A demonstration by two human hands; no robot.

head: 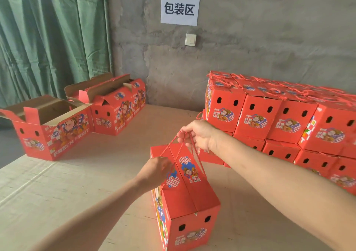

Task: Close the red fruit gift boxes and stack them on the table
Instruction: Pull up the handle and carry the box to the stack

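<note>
Nearest item: one closed red gift box [189, 208] is standing upright on the table [77, 183], lid flaps meeting along the top. The left hand [156, 170] is resting on the lid's left side by the cord; its fingers are hidden, so its grip cannot be determined. The right hand [196, 133] is gripping the red rope handle [196, 154] above the box, pulling it taut. Further left, two boxes [52, 133] [119, 110] are sitting with flaps open. Further right, a stack of closed boxes [279, 119] is standing in two tiers. Behind, a paper sign [180, 8] and a switch [190, 39] are hanging on the concrete wall beside a green curtain [48, 38].
</note>
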